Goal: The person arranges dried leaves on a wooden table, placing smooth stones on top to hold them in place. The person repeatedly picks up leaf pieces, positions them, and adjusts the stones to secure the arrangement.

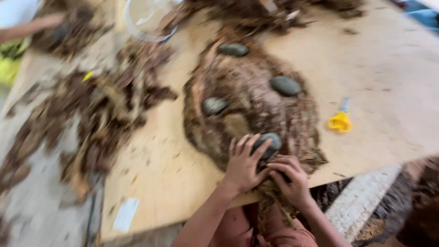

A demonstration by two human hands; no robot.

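A round mat of brown woven fibre (pixel 249 98) lies on a wooden board (pixel 384 68), weighed down by several dark grey stones, one of them near the mat's right side (pixel 285 85). My left hand (pixel 242 162) rests on the mat's near edge, its fingers against the nearest stone (pixel 270 143). Just to its right, my right hand (pixel 289 178) is closed on the fibre strands at the board's front edge. The view is blurred, so the exact grip is unclear.
Yellow-handled scissors (pixel 340 120) lie on the board right of the mat. Loose brown fibre scraps (pixel 98 110) cover the left side. A clear plastic container (pixel 148 20) stands at the back. Another person's arm (pixel 29 27) reaches in at top left.
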